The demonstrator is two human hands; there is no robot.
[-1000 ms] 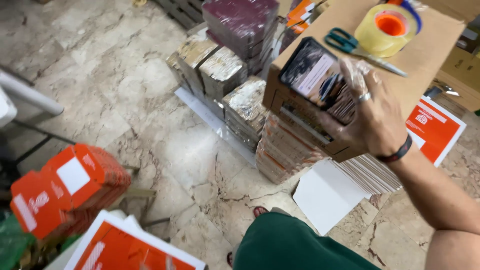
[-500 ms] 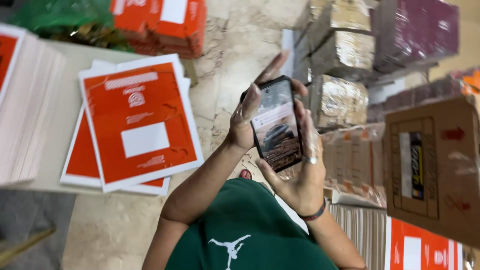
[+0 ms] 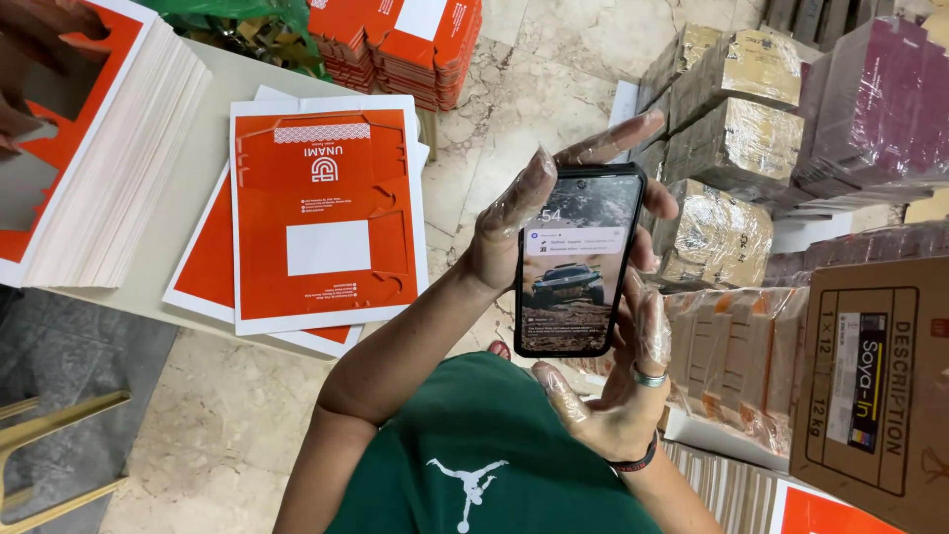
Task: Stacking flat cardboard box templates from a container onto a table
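— Hands first: what do they hold?
— Right hand (image 3: 618,396) cups the lower end of a black phone (image 3: 575,262); left hand (image 3: 539,213) grips its upper left edge, fingers splayed. Both wear thin clear gloves.
— How does the phone look?
— Slim, screen lit, showing a car picture — held upright over the floor, long axis running away from the green shirt (image 3: 484,465).
— Beyond?
— Orange flat cartons (image 3: 326,213) lie on the surface (image 3: 213,84).

Marble floor ringed with packing stock

The floor (image 3: 554,69) is pale veined stone tile. A light table (image 3: 213,94) at left carries stacked orange-and-white flat cartons (image 3: 326,213); a yellow wooden frame (image 3: 49,450) stands below it. Plastic-wrapped bundles (image 3: 736,148) and a brown cardboard box (image 3: 875,381) crowd the right, under even light.
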